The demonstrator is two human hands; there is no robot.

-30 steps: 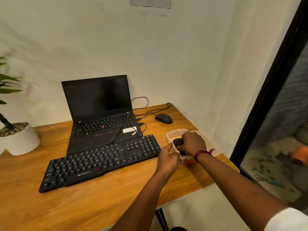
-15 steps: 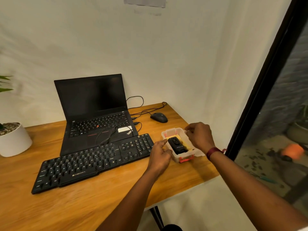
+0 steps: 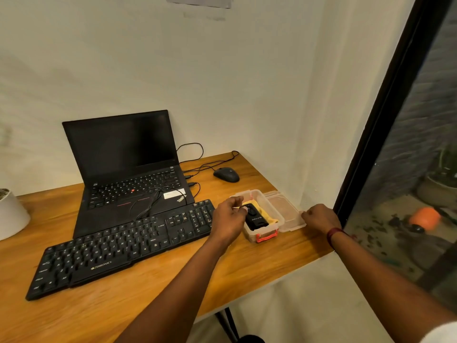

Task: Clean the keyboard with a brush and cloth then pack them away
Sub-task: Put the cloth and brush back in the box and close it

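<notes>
My right hand (image 3: 320, 217) has swung out to the lid (image 3: 284, 211), fingers curled on its corner. My left hand (image 3: 228, 217) pinches the black brush (image 3: 254, 217) on the yellow cloth (image 3: 270, 217) in the box (image 3: 263, 237), at three o'clock from the keyboard (image 3: 123, 246). A rushed pull could tip that box off the edge.
</notes>
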